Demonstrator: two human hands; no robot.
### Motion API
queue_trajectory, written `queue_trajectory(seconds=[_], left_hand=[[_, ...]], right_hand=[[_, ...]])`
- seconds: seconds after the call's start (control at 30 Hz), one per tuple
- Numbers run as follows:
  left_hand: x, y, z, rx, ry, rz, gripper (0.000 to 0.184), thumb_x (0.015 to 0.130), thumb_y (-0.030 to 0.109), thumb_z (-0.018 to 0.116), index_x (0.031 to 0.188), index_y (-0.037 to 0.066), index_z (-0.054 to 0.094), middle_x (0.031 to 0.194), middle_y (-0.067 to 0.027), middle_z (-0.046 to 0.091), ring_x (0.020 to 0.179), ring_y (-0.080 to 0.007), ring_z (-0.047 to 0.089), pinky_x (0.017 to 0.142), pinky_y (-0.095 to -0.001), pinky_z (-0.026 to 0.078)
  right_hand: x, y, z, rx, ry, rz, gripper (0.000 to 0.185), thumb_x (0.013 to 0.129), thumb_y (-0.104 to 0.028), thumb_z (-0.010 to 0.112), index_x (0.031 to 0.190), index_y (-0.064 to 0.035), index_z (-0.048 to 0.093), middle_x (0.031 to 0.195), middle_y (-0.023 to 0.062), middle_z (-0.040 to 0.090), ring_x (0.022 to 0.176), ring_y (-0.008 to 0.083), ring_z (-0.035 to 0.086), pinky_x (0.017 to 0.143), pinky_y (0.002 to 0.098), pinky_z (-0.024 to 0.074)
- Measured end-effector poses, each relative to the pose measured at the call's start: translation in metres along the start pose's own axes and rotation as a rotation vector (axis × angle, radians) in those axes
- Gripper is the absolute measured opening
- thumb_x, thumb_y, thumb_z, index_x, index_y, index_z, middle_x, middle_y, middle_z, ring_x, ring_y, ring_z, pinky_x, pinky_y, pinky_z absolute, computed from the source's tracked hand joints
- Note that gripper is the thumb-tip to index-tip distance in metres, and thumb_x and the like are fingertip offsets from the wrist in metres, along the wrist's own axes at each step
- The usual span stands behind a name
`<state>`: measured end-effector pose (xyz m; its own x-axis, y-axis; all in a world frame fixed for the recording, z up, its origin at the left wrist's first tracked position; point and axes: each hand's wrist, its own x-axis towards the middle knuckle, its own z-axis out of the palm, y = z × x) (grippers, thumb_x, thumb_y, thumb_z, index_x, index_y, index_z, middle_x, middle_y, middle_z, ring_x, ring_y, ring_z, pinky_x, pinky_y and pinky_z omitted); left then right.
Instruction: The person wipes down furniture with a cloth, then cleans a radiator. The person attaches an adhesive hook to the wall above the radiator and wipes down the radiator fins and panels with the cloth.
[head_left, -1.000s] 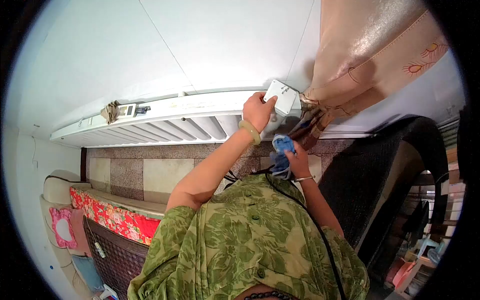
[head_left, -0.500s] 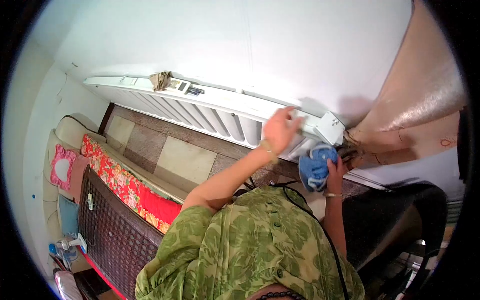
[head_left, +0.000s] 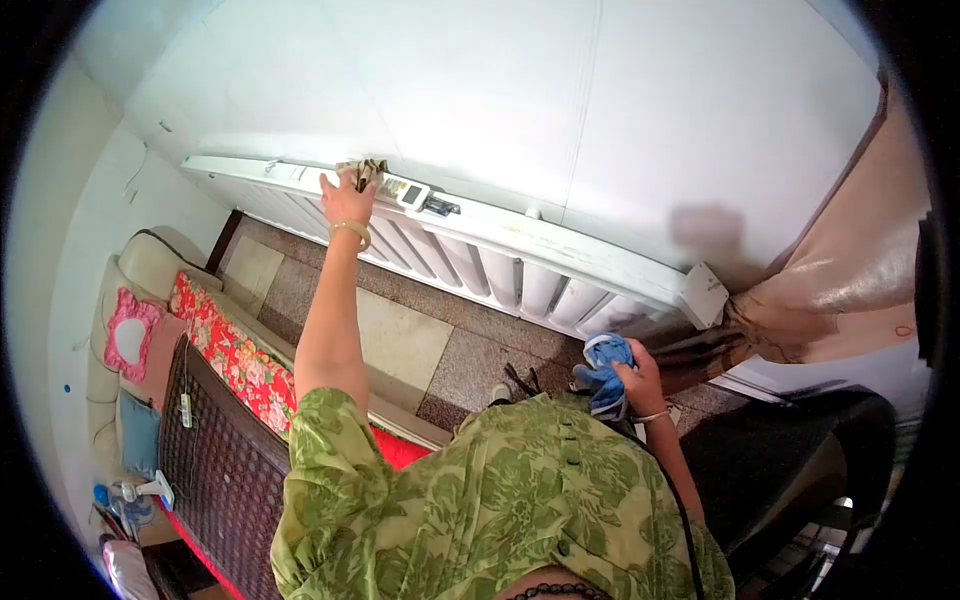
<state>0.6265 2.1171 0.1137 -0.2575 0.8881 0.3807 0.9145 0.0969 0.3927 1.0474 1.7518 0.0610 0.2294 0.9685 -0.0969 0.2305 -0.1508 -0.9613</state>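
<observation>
Blue cloth (head_left: 603, 368) with pale edges is bunched in the right hand (head_left: 643, 382), its fingers closed around it and the thumb laid over it, in front of the right end of the white radiator (head_left: 490, 228). The left hand (head_left: 347, 203) reaches to the crumpled brown cloth (head_left: 367, 170) on top of the radiator, left of its middle. One finger stands apart on the outer side while others meet the near edge of the brown cloth; whether they pinch it cannot be told. Just right of that cloth, on the radiator top, lie a white device with a small screen (head_left: 407, 193) and a small dark item (head_left: 441, 206). At the radiator's right end sits a white box (head_left: 704, 295), tilted, next to the gathered curtain (head_left: 835, 290).
</observation>
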Motion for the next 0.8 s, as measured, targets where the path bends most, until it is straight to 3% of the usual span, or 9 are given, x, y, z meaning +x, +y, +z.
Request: queue_trajectory(seconds=[0.07,0.1,0.23,0.3,0.5,0.6,0.7,0.73,0.8], left_hand=[[0.020,-0.013,0.001,-0.176,-0.189,0.047,0.039,0.082,0.026,0.066,0.111,0.002,0.057,0.127,-0.0247,0.052,0.108,-0.0425,0.055,0.091,-0.0440,0.046],[0.027,-0.018,0.004,-0.178,-0.191,0.045,0.039,0.082,0.026,0.066,0.111,0.002,0.057,0.127,-0.0247,0.052,0.108,-0.0425,0.055,0.091,-0.0440,0.046],[0.044,-0.036,0.014,-0.378,0.032,-0.229,0.024,0.089,0.014,0.058,0.105,-0.003,0.053,0.110,-0.0213,0.059,0.086,-0.0357,0.063,0.076,-0.0423,0.053],[0.050,-0.048,0.018,-1.132,0.064,-0.527,0.021,0.093,0.011,0.053,0.108,-0.004,0.050,0.106,-0.0178,0.057,0.082,-0.0266,0.061,0.071,-0.0374,0.055],[0.024,-0.050,-0.022,-1.124,0.222,-0.105,0.016,0.095,0.013,0.053,0.104,0.000,0.051,0.096,-0.0091,0.058,0.082,-0.0148,0.056,0.071,-0.0300,0.051],[-0.029,0.005,-0.062,-0.778,0.157,0.172,0.014,0.095,0.014,0.053,0.096,0.000,0.052,0.089,-0.0068,0.058,0.077,-0.0131,0.051,0.070,-0.0287,0.047],[-0.095,0.079,-0.072,-0.845,-0.067,0.240,0.006,0.094,0.005,0.052,0.096,0.000,0.052,0.085,-0.0055,0.059,0.078,-0.0102,0.051,0.069,-0.0271,0.046],[-0.115,0.099,-0.064,-0.898,-0.086,0.343,0.020,0.093,0.011,0.058,0.110,0.000,0.057,0.091,-0.0109,0.067,0.083,-0.0157,0.062,0.069,-0.0303,0.050],[-0.153,0.139,-0.041,-0.875,-0.189,0.439,0.026,0.090,0.009,0.061,0.115,0.002,0.057,0.103,-0.0141,0.067,0.089,-0.0212,0.067,0.073,-0.0336,0.055]], right_hand=[[0.003,-0.001,0.007,-0.011,-0.015,-0.006,0.034,0.083,-0.010,0.061,0.114,0.0015,0.057,0.101,0.0101,0.064,0.095,0.0177,0.059,0.085,0.0312,0.0456],[0.005,-0.001,0.009,-0.020,-0.033,-0.011,0.034,0.083,-0.010,0.061,0.114,0.0013,0.057,0.101,0.0099,0.063,0.095,0.0174,0.059,0.085,0.0313,0.0456],[0.011,0.002,0.019,-0.018,-0.013,-0.025,0.034,0.083,-0.011,0.062,0.114,0.0014,0.057,0.102,0.0092,0.063,0.095,0.0167,0.058,0.085,0.0311,0.0455],[0.015,-0.010,0.025,-0.044,-0.017,0.001,0.035,0.083,-0.013,0.062,0.114,0.0018,0.056,0.102,0.0098,0.063,0.095,0.0172,0.058,0.085,0.0316,0.0454],[0.024,-0.008,0.036,-0.027,-0.051,-0.015,0.036,0.083,-0.016,0.063,0.114,0.0020,0.056,0.102,0.0118,0.063,0.096,0.0188,0.058,0.085,0.0326,0.0454],[0.029,-0.002,0.039,0.001,-0.049,0.008,0.038,0.084,-0.018,0.063,0.115,0.0023,0.055,0.104,0.0122,0.063,0.097,0.0185,0.057,0.086,0.0329,0.0452],[0.032,-0.002,0.041,-0.036,-0.053,0.062,0.038,0.085,-0.017,0.061,0.117,0.0020,0.053,0.108,0.0077,0.059,0.100,0.0160,0.054,0.089,0.0309,0.0425],[0.033,-0.009,0.043,0.010,-0.059,0.056,0.038,0.086,-0.016,0.061,0.117,0.0022,0.053,0.108,0.0075,0.060,0.100,0.0158,0.054,0.089,0.0307,0.0427],[0.033,-0.008,0.046,0.101,-0.057,0.020,0.037,0.086,-0.014,0.061,0.118,0.0028,0.054,0.108,0.0078,0.060,0.098,0.0150,0.055,0.089,0.0298,0.0433]])
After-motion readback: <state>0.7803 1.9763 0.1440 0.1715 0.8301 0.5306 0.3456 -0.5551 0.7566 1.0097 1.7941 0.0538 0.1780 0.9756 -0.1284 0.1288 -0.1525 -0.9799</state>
